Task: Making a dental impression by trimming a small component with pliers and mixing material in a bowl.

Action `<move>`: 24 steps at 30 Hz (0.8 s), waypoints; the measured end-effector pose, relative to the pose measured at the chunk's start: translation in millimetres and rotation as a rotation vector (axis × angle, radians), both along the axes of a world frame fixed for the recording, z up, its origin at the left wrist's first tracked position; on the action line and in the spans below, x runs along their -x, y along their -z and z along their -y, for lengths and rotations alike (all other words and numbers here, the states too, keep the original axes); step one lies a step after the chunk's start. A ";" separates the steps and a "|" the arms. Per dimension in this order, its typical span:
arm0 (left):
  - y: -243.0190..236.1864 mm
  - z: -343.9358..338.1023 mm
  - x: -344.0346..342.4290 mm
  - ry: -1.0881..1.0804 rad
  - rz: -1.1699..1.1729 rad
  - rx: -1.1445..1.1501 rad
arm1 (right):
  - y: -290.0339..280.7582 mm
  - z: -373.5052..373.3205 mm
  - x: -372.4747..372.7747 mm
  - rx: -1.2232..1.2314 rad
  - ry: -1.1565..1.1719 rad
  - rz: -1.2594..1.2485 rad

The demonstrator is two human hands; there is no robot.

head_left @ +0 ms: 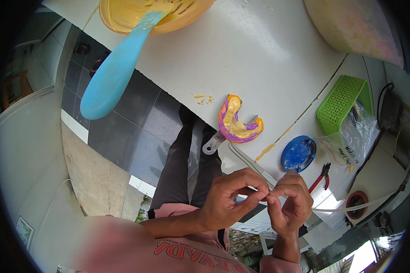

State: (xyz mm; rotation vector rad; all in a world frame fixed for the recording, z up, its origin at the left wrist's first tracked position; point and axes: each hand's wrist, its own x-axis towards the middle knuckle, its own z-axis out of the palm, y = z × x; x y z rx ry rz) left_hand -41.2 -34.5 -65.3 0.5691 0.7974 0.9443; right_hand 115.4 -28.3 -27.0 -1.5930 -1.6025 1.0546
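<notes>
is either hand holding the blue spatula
No, the spatula sits in the bowl with its handle over the rim, well away from the left hand and right hand.

Workbench clutter beside a dark tiled floor.
A green perforated basket (340, 101) sits at the right with a clear plastic bag (344, 152) against it; a shallow blue dish (287, 154) and red-handled pliers (325, 171) lie nearby, apart from each other, and a large pale tub (357, 27) stands at the upper right. Dark grey floor tiles (111, 129) spread at the left, dark footwear (81, 48) on them, and a small framed picture (25, 231) hangs on the wall.
</notes>
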 end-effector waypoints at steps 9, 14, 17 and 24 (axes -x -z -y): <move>7.0 -2.2 4.0 -0.102 0.051 0.068 | 1.3 -25.8 17.2 -0.092 0.025 0.130; 13.4 -5.4 3.2 0.027 -0.187 -0.157 | 10.5 -54.8 21.9 -0.210 -0.015 0.418; 13.7 -3.4 5.3 0.128 -0.235 -0.244 | 15.8 -58.8 28.0 -0.155 0.018 0.460; 13.7 -0.3 4.6 0.177 -0.245 -0.298 | 23.9 -61.2 29.4 -0.165 0.023 0.481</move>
